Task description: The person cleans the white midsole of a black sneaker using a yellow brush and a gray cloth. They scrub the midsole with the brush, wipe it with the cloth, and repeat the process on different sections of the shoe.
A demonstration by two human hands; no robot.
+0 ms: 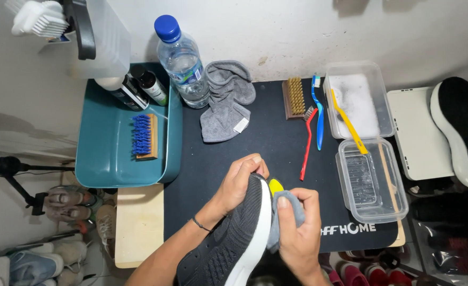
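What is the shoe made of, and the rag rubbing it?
The shoe looks like dark knitted fabric, with a woven texture, over a smooth white sole, probably rubber or foam. The rag in the right hand looks like soft grey cloth, maybe microfibre; it bunches up.

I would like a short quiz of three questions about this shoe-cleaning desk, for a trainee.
1. True or false: the left hand grips the toe of the black shoe.
2. What does the right hand press on the white sole? A) grey cloth B) red brush C) water bottle
3. Where does the blue-bristled brush lie?

Key: 1 true; 2 A; 3 in the teal tray.
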